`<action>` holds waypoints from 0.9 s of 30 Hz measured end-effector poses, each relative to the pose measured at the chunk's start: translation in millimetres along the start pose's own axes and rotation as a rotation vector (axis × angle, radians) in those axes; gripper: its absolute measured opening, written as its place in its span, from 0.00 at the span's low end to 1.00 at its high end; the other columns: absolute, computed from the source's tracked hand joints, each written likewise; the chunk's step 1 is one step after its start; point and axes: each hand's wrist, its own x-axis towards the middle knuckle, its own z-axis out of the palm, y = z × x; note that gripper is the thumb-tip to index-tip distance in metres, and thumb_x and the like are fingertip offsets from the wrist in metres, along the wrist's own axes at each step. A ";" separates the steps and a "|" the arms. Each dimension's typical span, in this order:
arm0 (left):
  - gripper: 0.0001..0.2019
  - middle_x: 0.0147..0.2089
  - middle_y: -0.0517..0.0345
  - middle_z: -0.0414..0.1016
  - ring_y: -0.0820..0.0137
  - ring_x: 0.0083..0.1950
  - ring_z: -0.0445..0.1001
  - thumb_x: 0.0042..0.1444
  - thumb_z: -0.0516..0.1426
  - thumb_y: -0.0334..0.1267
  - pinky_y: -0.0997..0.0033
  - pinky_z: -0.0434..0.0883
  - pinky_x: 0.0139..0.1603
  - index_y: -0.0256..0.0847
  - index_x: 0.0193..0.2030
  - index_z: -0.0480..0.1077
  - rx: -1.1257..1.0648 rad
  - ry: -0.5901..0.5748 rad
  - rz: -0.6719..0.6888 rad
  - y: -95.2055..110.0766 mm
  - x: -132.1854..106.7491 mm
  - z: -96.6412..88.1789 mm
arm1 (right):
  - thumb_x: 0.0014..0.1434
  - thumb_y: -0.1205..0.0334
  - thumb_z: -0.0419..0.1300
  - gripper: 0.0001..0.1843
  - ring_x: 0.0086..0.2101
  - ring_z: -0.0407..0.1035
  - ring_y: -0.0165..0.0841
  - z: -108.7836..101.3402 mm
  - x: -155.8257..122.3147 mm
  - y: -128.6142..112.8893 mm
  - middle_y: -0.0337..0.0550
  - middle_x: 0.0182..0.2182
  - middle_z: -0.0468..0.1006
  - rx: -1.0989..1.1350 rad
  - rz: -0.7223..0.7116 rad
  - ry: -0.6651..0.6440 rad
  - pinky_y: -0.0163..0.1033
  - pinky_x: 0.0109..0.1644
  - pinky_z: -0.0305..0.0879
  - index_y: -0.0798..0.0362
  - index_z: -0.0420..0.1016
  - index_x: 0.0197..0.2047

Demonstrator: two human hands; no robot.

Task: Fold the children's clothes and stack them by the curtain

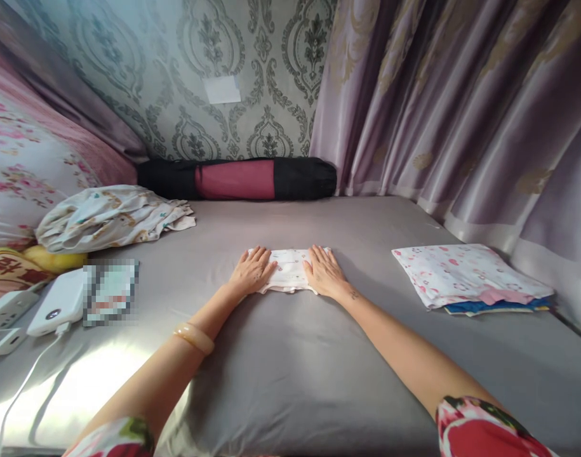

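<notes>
A small white folded cloth with faint pink print [289,270] lies on the grey bed sheet [290,368] in the middle of the view. My left hand [252,271] lies flat on its left end, fingers stretched out. My right hand [324,271] presses flat on its right end, fingers together and extended. Neither hand grips anything. A pale bangle [193,337] circles my left forearm.
A stack of folded clothes [466,274] lies at the right by the curtain [461,108]. A crumpled patterned garment [112,216] sits at the left. A black and maroon roll bag [237,179] lies along the wall. A white power bank [56,311] and gadgets are at the far left.
</notes>
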 end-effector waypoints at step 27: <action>0.29 0.71 0.40 0.55 0.55 0.72 0.51 0.68 0.36 0.51 0.45 0.50 0.69 0.38 0.69 0.53 -0.044 -0.022 0.071 13.1 2.2 10.4 | 0.70 0.55 0.38 0.30 0.68 0.44 0.42 2.9 -0.7 -18.7 0.55 0.69 0.52 0.036 -0.059 -0.008 0.51 0.70 0.38 0.62 0.54 0.69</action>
